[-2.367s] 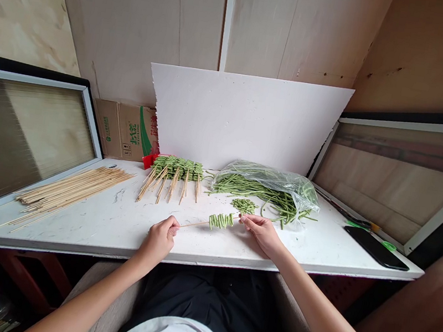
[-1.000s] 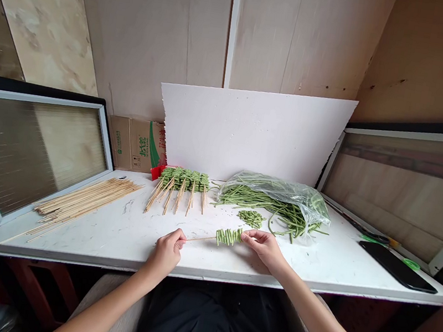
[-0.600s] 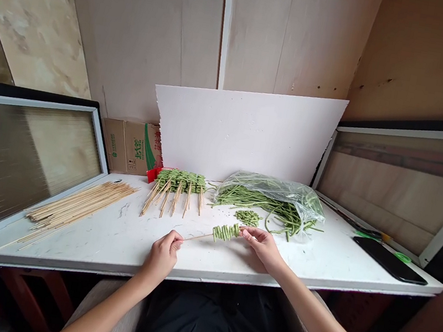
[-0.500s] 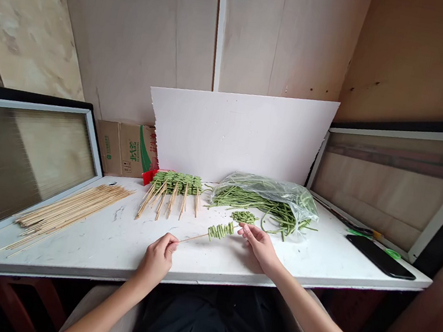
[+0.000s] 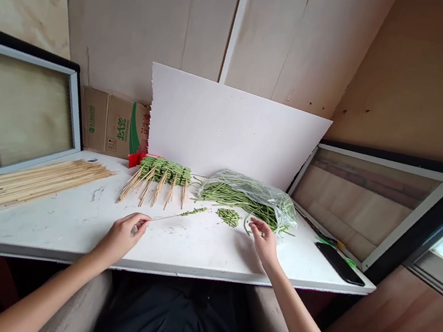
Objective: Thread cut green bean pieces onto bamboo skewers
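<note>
My left hand pinches the bare end of a bamboo skewer. Folded green bean is threaded on its far part, which points right, over the tabletop. My right hand is away from the skewer, fingers apart and curved, with nothing visible in them. Just left of its fingertips a bent strand of long bean lies on the table; whether they touch is unclear. Between the hands sits a small heap of green bean pieces.
Loose bamboo skewers lie at the left. Stacked finished bean skewers stand behind, beside a cardboard box. A clear plastic bag of long beans lies at back right. A black phone rests near the right edge, before a white board.
My right hand has let go of the skewer's tip area and moved right, opening. My left hand still holds the skewer, now farther left. The camera view has tilted and shifted.
</note>
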